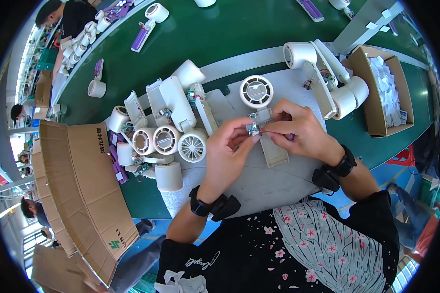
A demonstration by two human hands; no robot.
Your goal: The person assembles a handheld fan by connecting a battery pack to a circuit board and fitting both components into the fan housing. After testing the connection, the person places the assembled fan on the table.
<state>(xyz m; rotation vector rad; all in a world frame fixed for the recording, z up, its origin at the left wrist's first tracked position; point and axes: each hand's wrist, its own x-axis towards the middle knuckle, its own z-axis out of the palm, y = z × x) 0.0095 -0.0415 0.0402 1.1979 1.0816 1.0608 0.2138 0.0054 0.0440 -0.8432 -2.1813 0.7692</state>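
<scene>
In the middle of the work mat, my left hand pinches a small circuit board between thumb and fingertips. Close against it, my right hand is closed, with its fingertips on a thin red wire at the board's edge. A small purple piece shows between the right fingers; its kind is mostly hidden. Under both hands lies a white handheld fan, its round grille pointing away from me and its opened handle shell toward me.
Several white fan bodies with exposed boards cluster at left, and more fan bodies lie at right. An open carton stands at far left; a box of white paper pieces is at right. Behind runs a green belt carrying purple-handled fans.
</scene>
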